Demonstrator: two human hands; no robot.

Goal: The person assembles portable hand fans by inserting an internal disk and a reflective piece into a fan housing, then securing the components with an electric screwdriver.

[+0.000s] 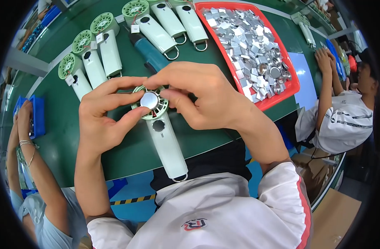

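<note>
My left hand pinches the green rim of the handheld fan, which lies on the green table before me, handle toward my chest. The round silver disc sits on the fan's hub; my right hand pinches its edge. I judge it best centred and pressed flat. Further right, the red tray holds silver pieces.

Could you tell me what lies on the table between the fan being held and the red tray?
In the head view, a dark teal tool lies between the held fan and the red tray.
</note>
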